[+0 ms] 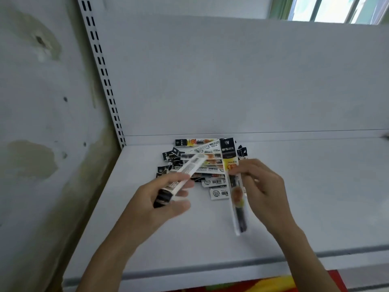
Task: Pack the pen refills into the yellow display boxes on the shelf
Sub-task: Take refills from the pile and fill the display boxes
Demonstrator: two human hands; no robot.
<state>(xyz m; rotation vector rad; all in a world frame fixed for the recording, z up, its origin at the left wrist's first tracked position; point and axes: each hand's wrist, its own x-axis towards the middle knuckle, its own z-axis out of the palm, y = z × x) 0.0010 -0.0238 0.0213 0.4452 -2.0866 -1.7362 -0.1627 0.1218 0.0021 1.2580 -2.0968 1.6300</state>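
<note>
A pile of pen refill packs point(207, 165), long white sleeves with black and yellow ends, lies on the white shelf point(305, 197) against its back panel. My left hand point(160, 199) grips one refill pack point(189, 171) by its black end, slanting up to the right over the pile. My right hand point(261, 186) pinches another refill pack point(236, 199) near its middle, held almost upright with the yellow label at the top. No yellow display box is in view.
The shelf's slotted upright point(101, 66) runs along the left, beside a stained wall point(31, 123). The shelf's front edge strip point(210, 268) crosses below my arms. Something red and yellow point(273, 283) shows under the shelf. A window point(336, 7) sits at the top right.
</note>
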